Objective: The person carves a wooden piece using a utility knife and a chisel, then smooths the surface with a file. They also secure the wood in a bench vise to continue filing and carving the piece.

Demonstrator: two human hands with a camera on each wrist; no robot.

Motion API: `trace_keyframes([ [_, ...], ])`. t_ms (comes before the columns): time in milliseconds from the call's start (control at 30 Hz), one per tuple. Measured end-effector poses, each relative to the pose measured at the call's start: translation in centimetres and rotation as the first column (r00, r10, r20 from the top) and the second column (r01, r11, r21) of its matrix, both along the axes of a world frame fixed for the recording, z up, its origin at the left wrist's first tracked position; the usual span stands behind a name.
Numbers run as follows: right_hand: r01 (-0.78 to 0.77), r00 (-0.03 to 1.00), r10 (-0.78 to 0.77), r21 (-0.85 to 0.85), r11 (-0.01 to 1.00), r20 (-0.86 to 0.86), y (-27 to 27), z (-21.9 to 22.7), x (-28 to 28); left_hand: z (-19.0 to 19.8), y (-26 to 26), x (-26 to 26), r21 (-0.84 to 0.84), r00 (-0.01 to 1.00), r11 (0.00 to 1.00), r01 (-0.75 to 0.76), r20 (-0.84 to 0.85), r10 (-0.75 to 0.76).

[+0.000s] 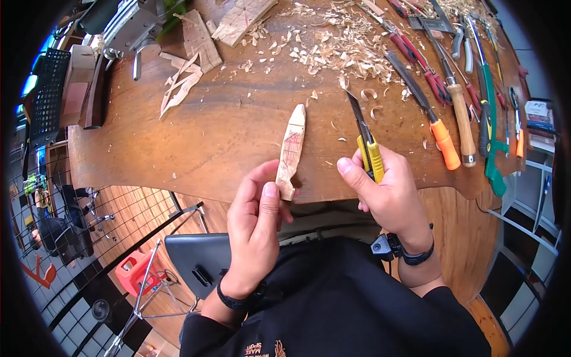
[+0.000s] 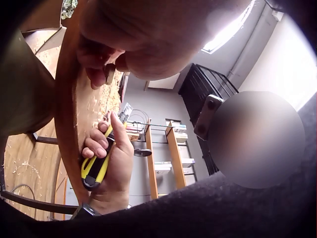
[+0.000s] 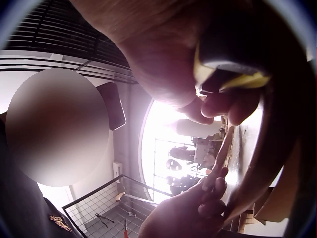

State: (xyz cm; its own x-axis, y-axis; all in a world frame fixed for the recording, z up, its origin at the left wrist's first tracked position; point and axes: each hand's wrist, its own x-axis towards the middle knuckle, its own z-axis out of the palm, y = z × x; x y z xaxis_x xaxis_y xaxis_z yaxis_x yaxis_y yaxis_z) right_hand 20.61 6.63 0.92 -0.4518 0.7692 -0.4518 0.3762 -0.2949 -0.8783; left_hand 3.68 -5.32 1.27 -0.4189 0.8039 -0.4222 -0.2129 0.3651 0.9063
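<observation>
My left hand (image 1: 257, 223) pinches the lower end of a carved wooden piece (image 1: 291, 146) between thumb and fingers. The piece is pale, slim and notched near the held end, with red pencil marks on its face and a tapered far end. My right hand (image 1: 386, 187) grips a yellow and black utility knife (image 1: 371, 156), its long dark blade (image 1: 355, 110) extended and pointing away from me. Blade and wood are apart. In the left wrist view the right fingers wrap round the knife handle (image 2: 98, 166). The right wrist view shows the left hand (image 3: 190, 210) holding the wood.
Wood shavings (image 1: 339, 47) cover the back of the wooden table (image 1: 148, 143). Rasps, chisels and pliers lie at right, among them an orange-handled file (image 1: 445, 144) and a wooden-handled tool (image 1: 464, 125). A metal vise (image 1: 131, 30) and wood offcuts (image 1: 199, 44) are at back left.
</observation>
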Motion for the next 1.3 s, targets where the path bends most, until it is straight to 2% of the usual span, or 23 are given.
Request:
trace_keyframes([
  [67, 0.004, 1.000, -0.004, 0.003, 1.000, 0.006, 0.0, 0.1, -0.1, -0.2, -0.1, 0.0, 0.019, 1.000, 1.000, -0.002, 0.019, 0.002],
  [133, -0.025, 0.998, 0.022, 0.058, 0.998, 0.054, -0.1, 0.3, -0.1, -0.5, -0.1, 0.6, 0.106, 0.973, 0.992, 0.063, -0.228, -0.037],
  [167, -0.011, 0.999, 0.008, 0.058, 0.998, 0.053, -0.2, 0.4, -0.2, -0.6, 0.0, 0.7, 0.122, 0.970, 0.992, 0.018, -0.243, 0.012],
  [200, -0.050, 0.995, 0.037, 0.146, 0.988, 0.090, -0.3, 0.6, -0.4, -0.9, -0.1, 0.6, 0.122, 0.969, 0.992, 0.037, -0.245, -0.006],
  [233, -0.089, 0.990, 0.060, 0.228, 0.970, 0.130, -0.5, 0.8, -0.5, -1.1, -0.3, 0.5, 0.128, 0.917, 0.989, 0.079, -0.397, -0.022],
  [267, -0.062, 0.991, 0.034, 0.224, 0.973, 0.126, -0.8, 0.9, -0.7, -1.2, -0.3, 0.3, 0.129, 0.841, 0.983, 0.128, -0.540, -0.038],
  [300, -0.103, 0.987, 0.062, 0.287, 0.952, 0.151, -0.9, 1.0, -0.9, -1.0, -0.2, 0.4, 0.165, 0.812, 0.980, 0.112, -0.583, 0.005],
  [333, -0.144, 0.980, 0.086, 0.345, 0.927, 0.178, -1.1, 1.1, -1.1, -1.1, -0.4, 0.2, 0.156, 0.809, 0.977, 0.143, -0.587, -0.025],
  [400, -0.109, 0.987, 0.064, 0.318, 0.942, 0.148, -1.2, 0.9, -1.4, -1.6, -0.8, -0.3, 0.225, 0.727, 0.944, 0.242, -0.686, -0.023],
  [467, -0.128, 0.990, 0.094, 0.360, 0.924, 0.109, -1.2, 0.8, -1.8, -1.5, -0.6, -0.5, 0.226, 0.726, 0.943, 0.243, -0.687, -0.023],
  [533, -0.110, 0.993, 0.085, 0.346, 0.932, 0.085, -1.0, 0.9, -2.1, -1.7, -0.4, -1.2, 0.275, 0.641, 0.912, 0.305, -0.767, 0.017],
  [567, -0.126, 0.992, 0.109, 0.342, 0.931, 0.068, -1.0, 0.8, -2.3, -1.6, 0.1, -1.5, 0.299, 0.538, 0.894, 0.335, -0.839, 0.079],
  [667, -0.129, 0.991, 0.111, 0.374, 0.919, 0.070, -1.4, 0.4, -2.7, -1.5, 0.7, -2.1, 0.309, 0.472, 0.858, 0.410, -0.877, 0.090],
  [733, -0.138, 0.990, 0.128, 0.371, 0.919, 0.052, -1.6, 0.3, -2.8, -1.7, 1.2, -1.9, 0.318, 0.473, 0.858, 0.402, -0.875, 0.103],
  [800, -0.148, 0.989, 0.146, 0.367, 0.919, 0.034, -1.7, 0.2, -2.8, -2.1, 2.0, -1.8, 0.381, 0.426, 0.802, 0.460, -0.887, 0.177],
  [833, -0.156, 0.987, 0.154, 0.362, 0.919, 0.036, -1.7, 0.3, -2.8, -2.2, 2.5, -1.5, 0.411, 0.453, 0.787, 0.460, -0.871, 0.190],
  [933, -0.162, 0.987, 0.157, 0.367, 0.916, 0.044, -1.8, 0.3, -2.7, -2.2, 3.5, -1.5, 0.457, 0.563, 0.628, 0.630, -0.826, 0.036],
  [967, -0.167, 0.986, 0.162, 0.382, 0.909, 0.046, -1.9, 0.3, -2.7, -1.9, 3.5, -1.1, 0.525, 0.659, 0.611, 0.592, -0.752, 0.009],
  [1067, -0.217, 0.976, 0.201, 0.367, 0.905, 0.081, -1.7, 0.6, -2.4, -3.1, 3.5, -0.3, 0.688, 0.771, 0.485, 0.541, -0.635, 0.042],
  [1133, -0.242, 0.969, 0.211, 0.354, 0.903, 0.124, -1.8, 0.7, -2.2, -3.1, 3.5, -0.4, 0.702, 0.785, 0.464, 0.541, -0.620, 0.023],
  [1200, -0.266, 0.961, 0.220, 0.342, 0.901, 0.168, -1.7, 0.8, -1.9, -3.0, 3.5, 0.0, 0.786, 0.868, 0.410, 0.463, -0.496, -0.031],
  [1267, -0.315, 0.945, 0.260, 0.330, 0.890, 0.198, -1.7, 0.9, -1.7, -3.4, 4.2, 0.9, 0.821, 0.884, 0.370, 0.435, -0.467, -0.006],
  [1300, -0.322, 0.942, 0.266, 0.325, 0.889, 0.204, -1.7, 1.0, -1.6, -3.7, 4.6, 1.7, 0.875, 0.918, 0.328, 0.356, -0.393, 0.051],
])
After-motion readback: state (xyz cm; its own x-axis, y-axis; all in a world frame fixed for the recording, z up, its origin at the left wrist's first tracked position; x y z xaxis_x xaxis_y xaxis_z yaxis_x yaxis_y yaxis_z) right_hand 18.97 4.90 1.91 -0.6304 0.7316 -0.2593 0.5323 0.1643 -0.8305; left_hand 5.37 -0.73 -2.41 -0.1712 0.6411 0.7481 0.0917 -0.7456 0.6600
